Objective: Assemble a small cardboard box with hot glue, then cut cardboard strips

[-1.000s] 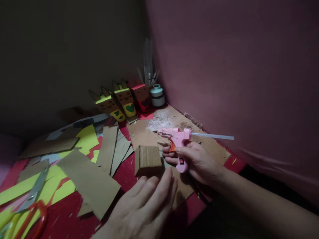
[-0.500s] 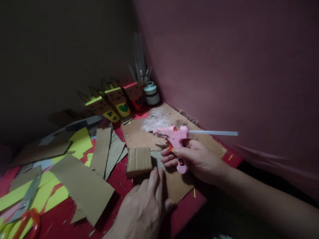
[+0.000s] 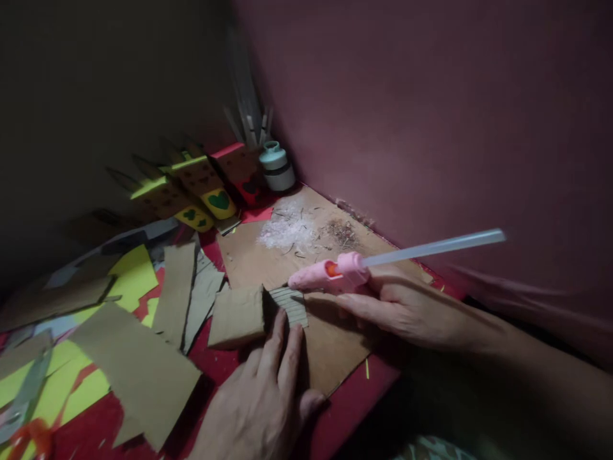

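Note:
My right hand point(image 3: 383, 303) is wrapped around a pink hot glue gun point(image 3: 318, 275), and a long translucent glue stick point(image 3: 435, 247) sticks out of its back end. The nozzle points left and sits at the far edge of a small ridged cardboard piece point(image 3: 291, 305); whether it touches I cannot tell. My left hand point(image 3: 261, 390) has its fingers stretched out, two fingertips resting on the near edge of that ridged piece. Just left of the fingers stands a small cardboard box point(image 3: 237, 317). Beneath the ridged piece lies a larger brown cardboard sheet point(image 3: 335, 358).
Cardboard scraps point(image 3: 138, 370) and yellow paper point(image 3: 134, 275) cover the left side, with orange-handled scissors point(image 3: 31, 437). Decorated cardboard figures point(image 3: 196, 185) and a pale blue-topped jar point(image 3: 276, 167) stand at the back. Dried glue strands point(image 3: 287, 230) lie before the pink wall point(image 3: 431, 115).
The glue gun has come down and tilted, its nozzle reaching the ridged piece's far edge. The cardboard box has turned slightly. The whole view has shifted, moving the scene leftward.

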`<state>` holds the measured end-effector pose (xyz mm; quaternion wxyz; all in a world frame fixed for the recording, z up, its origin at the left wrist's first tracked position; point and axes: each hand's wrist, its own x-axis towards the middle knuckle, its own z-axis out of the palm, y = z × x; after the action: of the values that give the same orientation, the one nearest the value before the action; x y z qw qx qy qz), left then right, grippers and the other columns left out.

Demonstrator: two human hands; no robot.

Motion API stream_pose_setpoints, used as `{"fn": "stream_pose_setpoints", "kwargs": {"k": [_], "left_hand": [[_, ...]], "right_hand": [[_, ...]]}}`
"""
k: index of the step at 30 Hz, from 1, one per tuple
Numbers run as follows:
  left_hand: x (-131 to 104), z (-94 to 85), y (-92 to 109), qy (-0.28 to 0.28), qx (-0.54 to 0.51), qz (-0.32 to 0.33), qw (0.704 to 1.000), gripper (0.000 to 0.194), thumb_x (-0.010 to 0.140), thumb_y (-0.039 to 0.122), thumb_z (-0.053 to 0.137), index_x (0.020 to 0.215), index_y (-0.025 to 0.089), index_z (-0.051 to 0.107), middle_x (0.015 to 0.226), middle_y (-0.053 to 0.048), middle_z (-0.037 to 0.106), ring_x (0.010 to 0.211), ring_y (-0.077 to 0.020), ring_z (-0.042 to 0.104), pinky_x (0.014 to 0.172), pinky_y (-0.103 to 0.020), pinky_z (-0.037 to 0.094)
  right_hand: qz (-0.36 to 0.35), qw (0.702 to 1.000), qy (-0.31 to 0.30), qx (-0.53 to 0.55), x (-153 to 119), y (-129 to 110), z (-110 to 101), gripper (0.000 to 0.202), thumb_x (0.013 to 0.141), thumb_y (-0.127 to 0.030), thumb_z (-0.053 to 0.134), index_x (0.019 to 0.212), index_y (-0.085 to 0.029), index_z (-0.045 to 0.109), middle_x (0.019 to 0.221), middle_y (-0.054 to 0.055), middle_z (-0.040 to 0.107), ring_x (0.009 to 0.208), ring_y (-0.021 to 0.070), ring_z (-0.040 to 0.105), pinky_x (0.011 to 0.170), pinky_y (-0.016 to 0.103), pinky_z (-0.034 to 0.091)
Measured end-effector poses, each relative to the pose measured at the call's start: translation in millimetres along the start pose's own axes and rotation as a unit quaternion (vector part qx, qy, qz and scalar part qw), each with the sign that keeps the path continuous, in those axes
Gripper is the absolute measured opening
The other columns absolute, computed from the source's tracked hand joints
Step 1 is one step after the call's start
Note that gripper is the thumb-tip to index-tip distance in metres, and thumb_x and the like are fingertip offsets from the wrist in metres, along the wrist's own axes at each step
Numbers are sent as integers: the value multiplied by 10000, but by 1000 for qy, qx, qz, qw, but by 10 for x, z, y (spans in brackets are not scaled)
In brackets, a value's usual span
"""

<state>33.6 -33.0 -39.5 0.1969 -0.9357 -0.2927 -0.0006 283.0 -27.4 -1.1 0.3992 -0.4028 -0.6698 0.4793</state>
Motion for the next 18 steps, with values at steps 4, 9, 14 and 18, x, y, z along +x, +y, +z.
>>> {"fn": "stream_pose_setpoints", "kwargs": {"k": [4, 9, 14, 18], "left_hand": [[13, -19, 2, 13, 5, 2, 1000, 543, 973, 375, 384, 1362, 2, 452, 1391, -308, 485, 974, -302, 695, 713, -363, 610], [39, -40, 14, 22, -2, 1, 1000, 536, 980, 373, 355, 1322, -14, 498, 1366, -322, 503, 946, -308, 702, 691, -378, 615], [88, -97, 37, 32, 7, -5, 999, 543, 999, 358, 265, 1248, -13, 574, 1293, -311, 571, 871, -298, 725, 637, -379, 622], [127, -101, 59, 44, 9, -5, 999, 568, 1004, 350, 223, 1204, -18, 606, 1239, -311, 605, 830, -301, 734, 595, -382, 622]], "right_hand": [[-20, 999, -30, 17, 122, 66, 41, 332, 956, -227, 500, 1262, -272, 621, 1193, 11, 672, 1138, 181, 600, 1006, 329, 452], [-43, 999, -26, -3, 184, 130, 79, 294, 959, -223, 481, 1198, -251, 651, 1202, 5, 655, 1090, 158, 603, 996, 303, 439], [-41, 997, -33, -61, 219, 136, 83, 261, 971, -242, 435, 1074, -209, 672, 959, 0, 677, 925, 144, 611, 887, 278, 463], [-36, 995, -31, -84, 251, 144, 102, 244, 960, -261, 446, 958, -192, 679, 908, 0, 670, 821, 142, 597, 798, 273, 473]]}}
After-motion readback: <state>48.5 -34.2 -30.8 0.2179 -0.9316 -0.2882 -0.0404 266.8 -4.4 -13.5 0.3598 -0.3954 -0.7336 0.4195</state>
